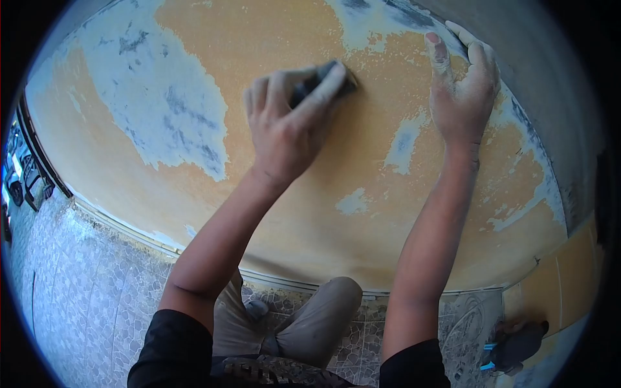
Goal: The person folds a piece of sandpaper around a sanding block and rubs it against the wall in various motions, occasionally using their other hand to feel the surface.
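A large panel (pixel 310 213) with worn orange coating and pale, bluish patches spreads before me. My left hand (pixel 284 119) is closed around a dark sanding block (pixel 323 81), pressing its face to the orange surface near the panel's upper middle. Slight blur softens the block's outline. At the upper right edge of the panel, my right hand (pixel 467 97) rests with thumb and fingers apart, some fingertips reaching over the rim. It holds nothing, and pale dust coats its fingers.
Below the panel lies a stone-patterned tiled floor (pixel 97 284), where my knees (pixel 343 297) come close to the lower edge. A grey surface (pixel 550 77) runs past the right rim. Dark machine parts (pixel 29 174) stand far left. A dark shape (pixel 524 343), perhaps another person, shows lower right.
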The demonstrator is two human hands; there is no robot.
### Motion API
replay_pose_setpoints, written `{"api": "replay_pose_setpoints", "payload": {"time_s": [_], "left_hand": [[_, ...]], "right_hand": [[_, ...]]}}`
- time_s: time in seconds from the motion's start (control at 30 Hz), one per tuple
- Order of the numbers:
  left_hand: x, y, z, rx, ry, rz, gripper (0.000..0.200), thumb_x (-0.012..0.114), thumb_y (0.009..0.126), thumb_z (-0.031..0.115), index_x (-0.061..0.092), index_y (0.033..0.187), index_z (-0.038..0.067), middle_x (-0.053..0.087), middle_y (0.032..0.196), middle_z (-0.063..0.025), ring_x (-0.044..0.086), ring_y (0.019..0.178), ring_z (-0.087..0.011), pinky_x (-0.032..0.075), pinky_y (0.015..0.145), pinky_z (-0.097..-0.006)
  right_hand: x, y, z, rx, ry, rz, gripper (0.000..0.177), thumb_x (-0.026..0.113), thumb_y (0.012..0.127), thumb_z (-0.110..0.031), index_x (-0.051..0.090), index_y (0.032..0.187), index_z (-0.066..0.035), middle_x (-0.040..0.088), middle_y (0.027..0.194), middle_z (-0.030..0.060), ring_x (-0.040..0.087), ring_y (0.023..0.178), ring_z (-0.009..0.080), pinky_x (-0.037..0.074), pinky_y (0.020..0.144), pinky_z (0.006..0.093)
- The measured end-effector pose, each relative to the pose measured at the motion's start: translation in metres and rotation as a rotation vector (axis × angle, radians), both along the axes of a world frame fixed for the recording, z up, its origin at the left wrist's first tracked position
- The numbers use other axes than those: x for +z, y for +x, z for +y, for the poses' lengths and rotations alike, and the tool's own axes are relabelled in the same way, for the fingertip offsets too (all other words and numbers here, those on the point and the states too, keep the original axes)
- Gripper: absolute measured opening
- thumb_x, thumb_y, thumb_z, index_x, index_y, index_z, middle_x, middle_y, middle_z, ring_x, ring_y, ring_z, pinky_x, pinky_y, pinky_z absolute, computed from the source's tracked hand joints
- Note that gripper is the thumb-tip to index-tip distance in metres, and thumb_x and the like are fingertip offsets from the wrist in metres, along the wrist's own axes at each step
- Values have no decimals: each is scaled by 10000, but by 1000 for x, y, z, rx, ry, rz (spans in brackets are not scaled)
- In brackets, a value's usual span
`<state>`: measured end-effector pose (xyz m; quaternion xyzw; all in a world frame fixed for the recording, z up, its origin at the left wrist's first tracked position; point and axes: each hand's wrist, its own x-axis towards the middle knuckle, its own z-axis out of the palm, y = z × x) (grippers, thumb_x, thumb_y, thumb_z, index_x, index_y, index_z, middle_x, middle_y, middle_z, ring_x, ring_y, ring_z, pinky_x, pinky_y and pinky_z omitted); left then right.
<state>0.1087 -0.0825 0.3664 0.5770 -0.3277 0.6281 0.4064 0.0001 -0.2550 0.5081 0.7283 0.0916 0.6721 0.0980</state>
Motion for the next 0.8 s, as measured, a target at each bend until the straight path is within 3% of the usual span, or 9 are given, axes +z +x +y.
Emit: {"api": "replay_pose_setpoints", "payload": {"time_s": [0.1, 0.13, 0.2, 0.27, 0.43, 0.53, 0.7, 0.77, 0.8], "left_hand": [[-21, 7, -1, 100, -182, 36, 433, 796, 824, 201, 748, 1253, 235, 627, 1107, 3, 514, 909, -192, 377, 819, -353], [-47, -7, 6, 69, 61, -3, 466, 852, 786, 170, 766, 1242, 214, 660, 1119, -2, 527, 929, -163, 412, 834, -327], [-109, -13, 15, -31, 583, -242, 494, 726, 846, 204, 710, 1324, 328, 625, 1237, 37, 559, 1020, -146, 482, 859, -326], [-137, -3, 34, -94, 744, -292, 479, 724, 841, 234, 714, 1309, 335, 631, 1231, 39, 583, 1044, -159, 480, 877, -321], [-67, 9, 62, 54, 156, 138, 485, 836, 795, 92, 751, 1262, 188, 640, 1217, -46, 554, 1024, -206, 452, 893, -329], [-53, 31, 55, -52, -334, 201, 475, 822, 811, 107, 729, 1277, 88, 673, 1122, -83, 514, 945, -207, 356, 887, -360], [-168, -22, 30, -66, 447, 4, 562, 790, 697, 112, 768, 1215, 330, 657, 1129, 6, 567, 997, -203, 454, 829, -336], [-175, -16, 36, -77, 457, 17, 586, 799, 689, 87, 766, 1219, 335, 658, 1131, -12, 569, 1010, -196, 465, 828, -360], [-161, -10, 40, -74, 335, 63, 580, 809, 701, 63, 763, 1231, 294, 658, 1125, -32, 564, 1001, -196, 464, 832, -361]], "right_hand": [[-2, 3, -2, 0, 18, -20, 422, 689, 976, -450, 721, 1179, -81, 687, 1116, 86, 629, 1113, 272, 468, 1001, 414], [-2, 4, -3, 10, 21, -19, 422, 689, 976, -450, 721, 1179, -81, 687, 1116, 86, 629, 1113, 272, 468, 1001, 414], [-3, 8, -3, -44, 14, -63, 415, 692, 978, -436, 721, 1184, -76, 690, 1128, 80, 636, 1098, 265, 472, 1001, 402], [-3, 8, 1, -18, 32, -53, 411, 695, 978, -428, 720, 1185, -74, 691, 1132, 80, 638, 1095, 265, 473, 1000, 396], [-3, 6, -9, -93, -20, -43, 399, 706, 976, -403, 719, 1185, -63, 693, 1140, 87, 640, 1099, 264, 478, 998, 392], [-1, 13, -15, 50, 29, -54, 484, 662, 954, -571, 710, 1168, -140, 652, 1129, 62, 589, 1146, 279, 381, 1059, 479], [-2, 18, -6, -41, 82, -99, 462, 675, 953, -556, 726, 1134, -133, 661, 1120, 67, 603, 1120, 278, 398, 1047, 467], [1, 16, -6, -43, 89, -80, 465, 682, 953, -546, 727, 1136, -121, 664, 1126, 74, 607, 1126, 281, 418, 1040, 461], [-1, 11, 2, -75, 78, -79, 423, 722, 962, -425, 739, 1148, -46, 689, 1147, 116, 636, 1115, 278, 471, 1007, 405]]}}
